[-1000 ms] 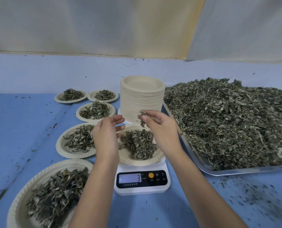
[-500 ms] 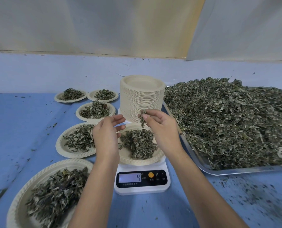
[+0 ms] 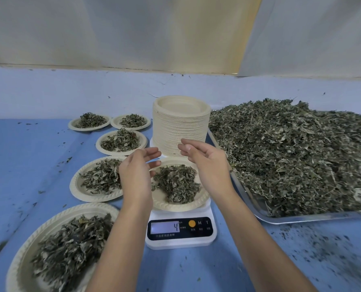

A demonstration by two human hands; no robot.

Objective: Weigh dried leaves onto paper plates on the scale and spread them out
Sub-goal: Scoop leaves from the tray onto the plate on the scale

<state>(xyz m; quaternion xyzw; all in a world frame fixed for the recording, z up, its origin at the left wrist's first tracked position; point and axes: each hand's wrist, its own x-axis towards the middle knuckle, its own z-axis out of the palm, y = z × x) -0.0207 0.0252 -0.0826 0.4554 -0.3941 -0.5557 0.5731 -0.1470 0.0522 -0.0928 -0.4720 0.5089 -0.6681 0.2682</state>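
- scale (image 3: 180, 242): white, set on the blue table (image 3: 28, 165) at the near middle; "4" is shown on the display (image 3: 165, 227).
- plate (image 3: 176, 208): paper, seated on the scale; a mound of leaves (image 3: 176, 180) is held in it, piled toward the middle and right.
- left hand (image 3: 136, 171): raised over the plate's left rim, fingers straight and relaxed, palm turned inward; nothing is held.
- right hand (image 3: 209, 163): raised over the plate's right rim, fingers loosely parted, palm turned inward; nothing is seen in it.
- stack (image 3: 181, 127): bare paper plates, stood just behind the scale.
- tray (image 3: 301, 219): metal, right of the scale, heaped with a loose pile (image 3: 291, 152) of leaves.
- filled plates (image 3: 97, 198): five, ranged left of the scale from near to far, each loaded with leaves.
- crumbs (image 3: 322, 249): scattered on the table before the tray.
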